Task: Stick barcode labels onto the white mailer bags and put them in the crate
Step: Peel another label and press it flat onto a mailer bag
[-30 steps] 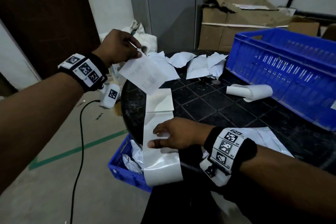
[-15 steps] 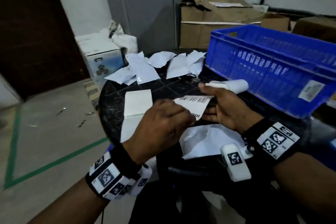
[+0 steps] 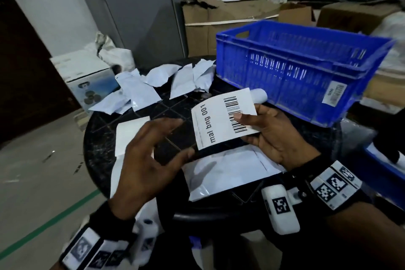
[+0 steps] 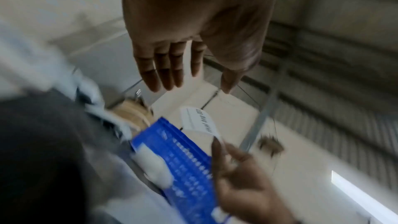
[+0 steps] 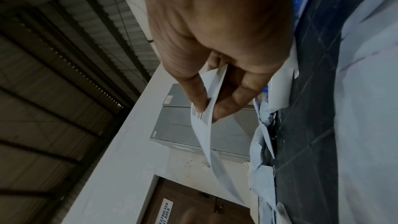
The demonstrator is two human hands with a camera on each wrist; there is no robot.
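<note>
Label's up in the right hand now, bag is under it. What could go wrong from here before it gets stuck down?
1. The right hand pinches the barcode label at one edge only; the free end curves and might fold onto itself.
2. The left hand is open and off the white mailer bag, so the bag may slide or wrinkle on contact.
3. The thumb covers part of the barcode; pressing there could smudge it.

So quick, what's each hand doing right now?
Left hand: open, fingers spread, holding nothing.
Right hand: pinching the barcode label between thumb and fingers.
</note>
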